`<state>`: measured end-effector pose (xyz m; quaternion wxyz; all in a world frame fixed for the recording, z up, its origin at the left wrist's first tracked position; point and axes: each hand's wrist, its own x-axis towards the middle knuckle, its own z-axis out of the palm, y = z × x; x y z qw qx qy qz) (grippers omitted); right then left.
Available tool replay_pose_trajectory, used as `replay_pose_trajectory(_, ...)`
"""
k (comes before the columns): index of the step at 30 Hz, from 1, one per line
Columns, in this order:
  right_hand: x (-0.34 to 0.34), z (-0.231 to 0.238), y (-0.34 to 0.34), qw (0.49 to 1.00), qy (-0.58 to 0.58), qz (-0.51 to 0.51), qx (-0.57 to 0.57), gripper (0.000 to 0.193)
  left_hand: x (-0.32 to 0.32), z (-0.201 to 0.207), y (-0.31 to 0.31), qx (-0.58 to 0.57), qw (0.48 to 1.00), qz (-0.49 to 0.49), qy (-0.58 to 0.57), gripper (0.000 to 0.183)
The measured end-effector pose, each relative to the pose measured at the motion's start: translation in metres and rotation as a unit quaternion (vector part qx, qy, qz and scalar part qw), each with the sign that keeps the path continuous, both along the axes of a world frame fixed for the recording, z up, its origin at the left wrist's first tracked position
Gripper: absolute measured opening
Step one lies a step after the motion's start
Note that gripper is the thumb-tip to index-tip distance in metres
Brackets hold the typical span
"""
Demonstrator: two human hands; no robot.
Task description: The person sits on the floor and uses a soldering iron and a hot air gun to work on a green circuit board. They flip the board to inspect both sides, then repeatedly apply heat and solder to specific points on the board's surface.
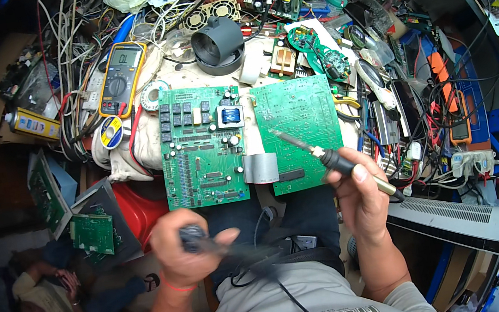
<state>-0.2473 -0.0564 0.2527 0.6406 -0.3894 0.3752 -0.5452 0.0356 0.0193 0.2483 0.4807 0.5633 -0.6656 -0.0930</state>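
Note:
My right hand (pixel 365 200) is closed around the handle of a soldering iron (pixel 336 160). Its metal tip points up and left, over the bare solder side of a green circuit board (pixel 300 107); whether it touches is unclear. My left hand (pixel 176 249) grips a black cable (pixel 247 255), partly smeared by motion, in front of my shirt. Beside the right board lies a second green circuit board (pixel 205 159), component side up, with black relays and a blue transformer (pixel 229 116). A grey ribbon cable (pixel 261 168) spans the two boards.
A yellow multimeter (pixel 120 78) and a solder spool (pixel 111 133) stand left of the boards. Behind them is a dark grey cylinder (pixel 217 42). Tools and wires crowd the right side, near a white vented case (pixel 456 216). Another person (pixel 59 297) sits at lower left.

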Motion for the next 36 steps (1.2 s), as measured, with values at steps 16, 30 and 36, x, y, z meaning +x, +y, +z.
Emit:
replay_pose_trajectory(16,0.056,0.046,0.051,0.987,0.090,0.132,0.016,0.040,-0.082,0.008,0.012,0.061,0.976,-0.127,-0.167,0.009)
replay_pose_trajectory(30,0.004,-0.056,-0.039,0.952,0.290,-0.017,-0.098,0.032,-0.002,0.011,-0.035,0.039,0.931,-0.018,0.363,0.065)
replay_pose_trajectory(36,0.004,-0.078,-0.049,0.880,0.413,-0.031,-0.233,0.029,-0.020,0.011,-0.114,-0.157,0.816,-0.114,0.545,0.049)
